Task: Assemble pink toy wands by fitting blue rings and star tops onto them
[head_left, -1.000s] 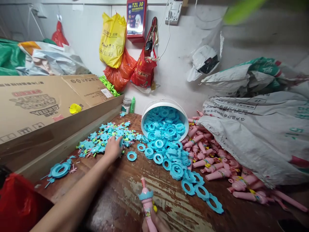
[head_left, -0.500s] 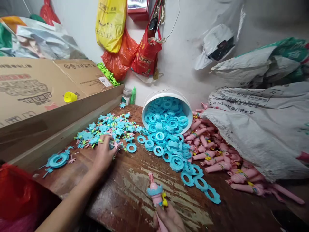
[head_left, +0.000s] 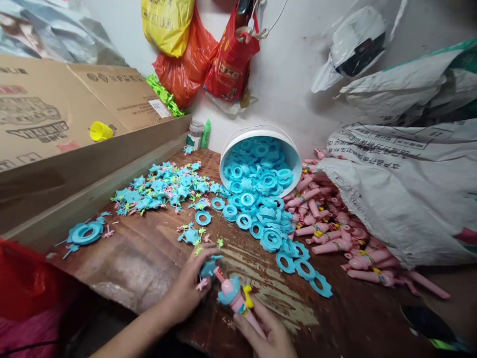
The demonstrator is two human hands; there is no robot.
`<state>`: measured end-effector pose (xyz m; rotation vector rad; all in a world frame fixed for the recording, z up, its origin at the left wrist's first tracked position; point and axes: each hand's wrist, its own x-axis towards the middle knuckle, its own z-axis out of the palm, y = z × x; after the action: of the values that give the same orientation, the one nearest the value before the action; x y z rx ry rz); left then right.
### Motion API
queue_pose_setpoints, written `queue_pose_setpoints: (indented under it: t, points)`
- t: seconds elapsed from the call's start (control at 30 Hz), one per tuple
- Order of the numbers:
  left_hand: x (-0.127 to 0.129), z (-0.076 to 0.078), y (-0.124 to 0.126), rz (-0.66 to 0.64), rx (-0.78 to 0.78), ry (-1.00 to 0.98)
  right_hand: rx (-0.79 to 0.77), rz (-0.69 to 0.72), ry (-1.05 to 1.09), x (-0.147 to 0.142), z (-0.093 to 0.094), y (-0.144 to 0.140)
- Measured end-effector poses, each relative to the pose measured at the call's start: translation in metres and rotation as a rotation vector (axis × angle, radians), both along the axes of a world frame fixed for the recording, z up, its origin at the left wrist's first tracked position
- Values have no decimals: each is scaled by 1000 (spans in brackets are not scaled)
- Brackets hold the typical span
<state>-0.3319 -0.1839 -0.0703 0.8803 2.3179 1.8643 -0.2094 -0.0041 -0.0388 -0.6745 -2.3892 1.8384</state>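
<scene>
The left hand (head_left: 188, 288) has its fingers closed around a small blue star-shaped piece (head_left: 208, 267), which it holds right at the ribbed tip of the pink toy wand (head_left: 236, 301). The right hand (head_left: 266, 335) grips the wand by its lower handle, fingers wrapped around it, and the wand is tilted toward the left fingers. Just beyond the left fingers, another star piece (head_left: 191, 234) lies alone on the worn wooden table (head_left: 149, 258). Farther beyond lies a heap of star pieces (head_left: 164, 189), and blue rings (head_left: 261, 209) spill from a tipped white bucket (head_left: 261, 136). Beyond the right fingers, to their right, pink wands (head_left: 335, 233) lie in a pile beside a white sack (head_left: 406, 199).
</scene>
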Motion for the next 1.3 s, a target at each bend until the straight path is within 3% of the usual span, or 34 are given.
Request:
queue_pose_setpoints:
  t: [0.07,0.17,0.3,0.37,0.5,0.63,0.77,0.97,1.17,1.3]
  points:
    - [5,-17,4,-64,-62,-5,219,61,-32,3,5,6]
    - [2,-25,2,6,-167,98,393,110,-131,7,9,14]
    - [-1,-19,-5,222,-274,171,364,101,-127,10,9,18]
    - [6,-16,-8,241,-253,128,336,93,-99,11,9,17]
    - [23,-14,-10,117,-165,22,290,198,-116,10,13,16]
    - [25,-16,-5,-14,-224,-41,336,358,-191,14,18,25]
    - [16,-18,5,-73,-239,-67,356,352,-275,17,23,36]
    - [12,-20,13,-128,-246,-26,349,374,-193,17,29,34]
    - [15,-21,13,-126,-213,17,344,233,-140,18,22,20]
    - [17,-22,13,-114,-211,39,367,314,-229,20,26,21]
